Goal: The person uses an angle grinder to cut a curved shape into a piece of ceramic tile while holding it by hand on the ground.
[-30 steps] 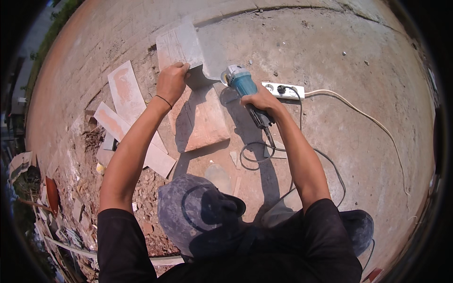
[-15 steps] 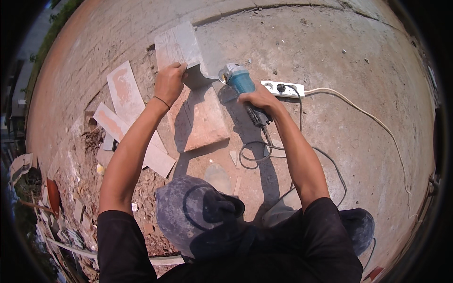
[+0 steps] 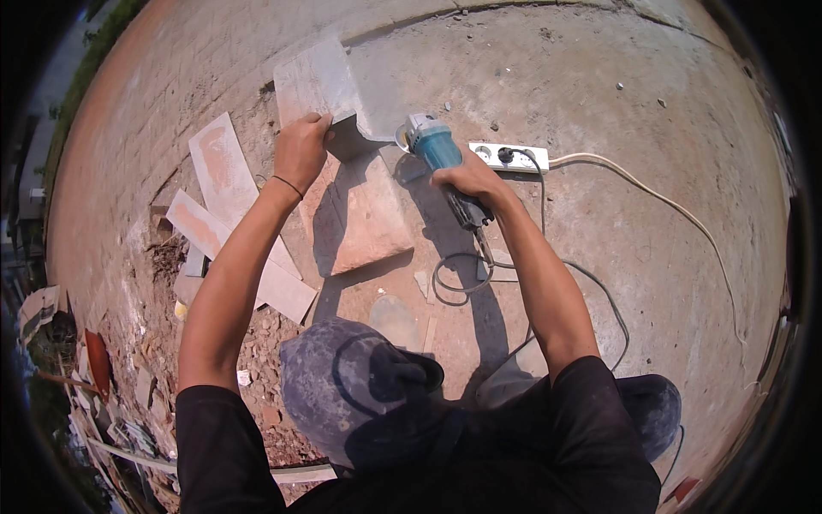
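My left hand point(image 3: 299, 155) grips the near edge of a pale tile point(image 3: 312, 73), its fingers curled over the edge. Below it a dusty reddish block point(image 3: 368, 223) lies on the ground, partly in shadow. My right hand point(image 3: 465, 180) is closed round a teal angle grinder point(image 3: 439, 146) with a silver head. Its disc is at the right edge of the tile, with pale dust around it; whether it touches is not clear. The grinder's dark cable loops on the concrete below.
A white power strip point(image 3: 524, 158) with a plug and pale cord point(image 3: 651, 191) lies right of the grinder. Cut tile pieces point(image 3: 214, 158) lie at the left, above broken rubble point(image 3: 282, 373) and a scrap pile point(image 3: 107, 403). My dusty, grey-clad knee point(image 3: 334, 385) is below.
Both hands, with the tile edge and grinder, appear slightly farther left in the picture; the surrounding ground has shifted slightly too. Both grips look the same.
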`<state>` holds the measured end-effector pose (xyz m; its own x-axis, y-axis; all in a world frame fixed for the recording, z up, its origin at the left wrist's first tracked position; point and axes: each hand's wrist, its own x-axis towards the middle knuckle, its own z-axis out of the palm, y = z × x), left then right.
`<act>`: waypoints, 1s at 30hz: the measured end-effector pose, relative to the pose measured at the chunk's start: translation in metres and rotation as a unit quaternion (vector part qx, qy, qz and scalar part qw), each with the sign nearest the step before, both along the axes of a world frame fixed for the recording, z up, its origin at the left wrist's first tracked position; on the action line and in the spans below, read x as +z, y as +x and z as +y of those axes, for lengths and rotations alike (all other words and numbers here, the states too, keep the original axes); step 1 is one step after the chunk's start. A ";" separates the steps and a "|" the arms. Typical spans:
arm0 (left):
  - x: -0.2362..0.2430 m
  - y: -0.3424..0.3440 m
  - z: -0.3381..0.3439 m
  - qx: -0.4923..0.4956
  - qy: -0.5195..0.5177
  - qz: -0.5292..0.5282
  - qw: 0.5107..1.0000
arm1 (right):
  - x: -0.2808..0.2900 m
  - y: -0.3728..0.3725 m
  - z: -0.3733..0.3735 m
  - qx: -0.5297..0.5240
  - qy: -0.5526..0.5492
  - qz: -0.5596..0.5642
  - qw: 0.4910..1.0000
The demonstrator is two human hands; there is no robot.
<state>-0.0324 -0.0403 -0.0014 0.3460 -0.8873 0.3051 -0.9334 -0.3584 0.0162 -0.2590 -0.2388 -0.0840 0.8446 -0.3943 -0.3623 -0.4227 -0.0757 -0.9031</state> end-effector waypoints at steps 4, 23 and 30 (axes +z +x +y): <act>-0.001 0.003 0.002 -0.003 -0.006 0.005 1.000 | 0.000 -0.003 0.003 -0.012 0.012 -0.013 1.000; -0.004 0.000 -0.001 -0.014 -0.015 0.013 1.000 | -0.028 0.002 0.002 -0.014 0.001 -0.015 1.000; -0.003 0.002 0.003 -0.007 -0.012 0.006 1.000 | 0.001 0.004 0.009 -0.020 0.008 -0.023 0.999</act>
